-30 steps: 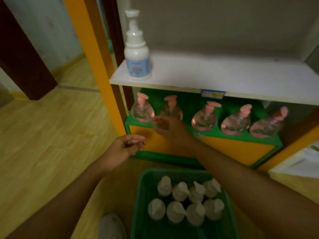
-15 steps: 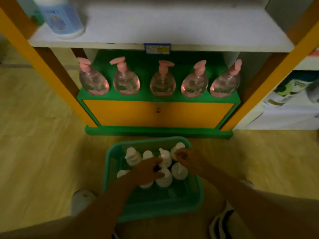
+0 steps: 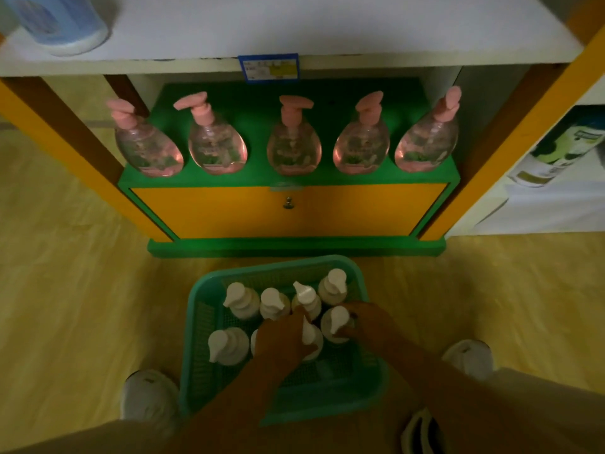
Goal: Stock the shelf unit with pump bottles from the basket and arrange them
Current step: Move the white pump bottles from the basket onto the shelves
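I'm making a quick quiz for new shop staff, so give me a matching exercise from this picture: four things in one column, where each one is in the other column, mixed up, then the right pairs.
Things:
1. pink pump bottles
2. white pump bottles
3. price label
4. blue-labelled bottle

Places:
A. on the front edge of the white shelf
B. in the green basket on the floor
C. on top of the white shelf, far left
D. in a row on the green shelf

Pairs: 1-D, 2-B, 3-A, 4-C
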Available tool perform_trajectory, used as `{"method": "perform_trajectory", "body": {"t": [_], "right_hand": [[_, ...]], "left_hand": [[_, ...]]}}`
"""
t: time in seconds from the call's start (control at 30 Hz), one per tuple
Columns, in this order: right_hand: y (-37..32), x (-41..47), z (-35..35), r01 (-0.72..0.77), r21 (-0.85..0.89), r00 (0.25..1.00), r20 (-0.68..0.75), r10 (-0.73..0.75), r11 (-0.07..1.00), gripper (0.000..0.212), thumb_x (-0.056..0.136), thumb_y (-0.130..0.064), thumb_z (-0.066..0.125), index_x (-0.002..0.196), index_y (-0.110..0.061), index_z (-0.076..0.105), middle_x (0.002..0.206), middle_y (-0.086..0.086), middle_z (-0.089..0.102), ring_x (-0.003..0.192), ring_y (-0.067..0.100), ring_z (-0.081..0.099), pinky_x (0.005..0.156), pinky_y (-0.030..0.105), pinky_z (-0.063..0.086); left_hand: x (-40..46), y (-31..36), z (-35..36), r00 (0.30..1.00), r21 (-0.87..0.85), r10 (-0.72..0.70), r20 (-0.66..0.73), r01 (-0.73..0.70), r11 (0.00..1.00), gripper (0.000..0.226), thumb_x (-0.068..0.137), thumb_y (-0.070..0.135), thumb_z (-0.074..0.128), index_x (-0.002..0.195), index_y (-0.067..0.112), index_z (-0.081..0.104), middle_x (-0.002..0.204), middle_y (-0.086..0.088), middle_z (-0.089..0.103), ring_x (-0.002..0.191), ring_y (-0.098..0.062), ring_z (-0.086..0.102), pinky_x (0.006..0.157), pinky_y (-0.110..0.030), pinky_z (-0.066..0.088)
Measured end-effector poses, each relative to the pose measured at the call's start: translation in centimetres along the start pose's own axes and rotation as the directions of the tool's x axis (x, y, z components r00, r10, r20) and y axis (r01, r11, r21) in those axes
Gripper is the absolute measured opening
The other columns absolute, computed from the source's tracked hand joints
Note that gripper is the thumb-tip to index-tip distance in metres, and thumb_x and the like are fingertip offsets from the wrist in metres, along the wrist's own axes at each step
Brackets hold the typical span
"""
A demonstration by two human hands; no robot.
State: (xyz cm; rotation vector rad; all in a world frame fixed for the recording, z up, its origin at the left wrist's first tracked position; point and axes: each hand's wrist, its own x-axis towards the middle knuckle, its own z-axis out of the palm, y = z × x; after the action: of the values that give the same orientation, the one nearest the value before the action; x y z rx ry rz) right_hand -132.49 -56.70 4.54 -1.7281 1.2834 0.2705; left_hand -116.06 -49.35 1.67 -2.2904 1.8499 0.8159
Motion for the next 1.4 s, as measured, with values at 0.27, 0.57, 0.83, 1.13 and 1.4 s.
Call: {"method": "perform_trajectory", "body": {"t": [0.27,0.57,0.83,1.13,1.4], "right_hand": [[-1.2,-4.3,-4.2,0.137,0.107,0.986,-0.106,-0.126,0.985,0.031,0.073,-0.035,0.077,0.101,-0.031,0.065,0.095,-0.011,0.066,0.090,0.003,0.061,0.088,0.031,0.052],[-10.0,-15.5,-16.7,0.473,0.113,0.829,-0.394,-0.397,0.874,0.038,0.066,-0.042,0.078,0.100,-0.025,0.071,0.102,-0.010,0.073,0.095,0.005,0.068,0.088,0.033,0.055],[-16.8,-19.8,-22.2,0.718,0.196,0.559,-0.734,-0.385,0.668,0.029,0.077,-0.020,0.074,0.105,-0.015,0.066,0.096,-0.003,0.072,0.084,0.006,0.069,0.069,0.017,0.053],[-19.3,-20.4,-25.1,0.781,0.070,0.377,-0.845,-0.380,0.620,0.046,0.076,-0.029,0.074,0.120,-0.017,0.062,0.111,-0.003,0.068,0.102,0.012,0.063,0.084,0.025,0.055],[-19.3,-19.9,-31.9,0.749,0.101,0.377,-0.878,-0.295,0.655,0.054,0.078,-0.018,0.074,0.126,-0.007,0.051,0.074,-0.012,0.060,0.064,-0.010,0.059,0.065,0.007,0.047]], "left_hand": [[-1.9,-0.2,-7.7,0.987,-0.231,0.160,0.004,-0.154,0.961,0.053,0.072,0.048,0.071,0.116,0.027,0.050,0.109,0.004,0.062,0.093,-0.011,0.058,0.086,-0.030,0.051],[-8.0,3.6,-26.3,0.944,-0.781,0.138,-0.299,-0.325,0.533,0.031,0.071,0.017,0.077,0.099,0.023,0.066,0.090,0.014,0.071,0.081,0.004,0.066,0.062,-0.012,0.052],[-11.8,8.1,-34.9,0.836,-0.798,0.074,-0.544,-0.542,0.263,0.022,0.084,0.016,0.063,0.105,0.020,0.068,0.079,0.010,0.075,0.078,-0.005,0.070,0.075,-0.023,0.058],[-12.4,9.6,-37.4,0.785,-0.718,0.075,-0.615,-0.596,0.358,0.032,0.081,0.017,0.067,0.113,0.020,0.066,0.100,0.015,0.067,0.090,-0.001,0.062,0.061,-0.011,0.054],[-11.1,11.0,-38.6,0.821,-0.757,0.055,-0.569,-0.548,0.355,0.028,0.080,0.024,0.067,0.107,0.024,0.064,0.100,0.006,0.069,0.094,-0.012,0.064,0.069,-0.023,0.050]]}}
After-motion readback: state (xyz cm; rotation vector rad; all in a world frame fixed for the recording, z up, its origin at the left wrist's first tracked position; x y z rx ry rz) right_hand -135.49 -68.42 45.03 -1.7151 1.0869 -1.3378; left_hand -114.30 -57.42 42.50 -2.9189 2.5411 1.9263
